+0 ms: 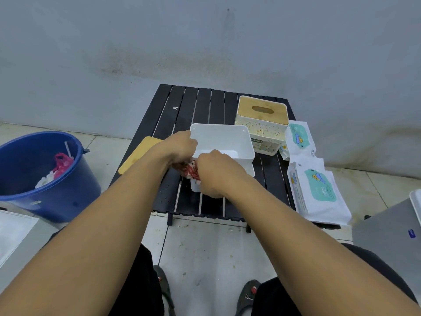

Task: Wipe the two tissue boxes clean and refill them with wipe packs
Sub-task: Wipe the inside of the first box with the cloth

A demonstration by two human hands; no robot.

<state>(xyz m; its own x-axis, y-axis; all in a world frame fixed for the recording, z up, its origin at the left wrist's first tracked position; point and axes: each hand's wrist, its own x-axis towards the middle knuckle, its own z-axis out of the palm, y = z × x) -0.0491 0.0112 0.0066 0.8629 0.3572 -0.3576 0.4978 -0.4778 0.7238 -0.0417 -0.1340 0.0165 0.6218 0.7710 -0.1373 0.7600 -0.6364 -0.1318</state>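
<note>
A white tissue box (224,139) stands open, its lid off, in the middle of the black slatted table (196,103). My left hand (176,148) grips its left rim. My right hand (215,173) presses a red-and-white cloth (191,171) against the box's near wall. Its bamboo lid (139,156) lies at the table's left edge. A second tissue box (262,124), speckled and with a bamboo lid on, stands behind to the right. Two wipe packs (319,190) (298,139) lie along the table's right edge.
A blue bucket (45,176) holding rubbish stands on the tiled floor to the left. A grey case (387,236) sits at the right, a white surface (13,233) at the lower left. The wall is close behind the table. My feet in sandals are below.
</note>
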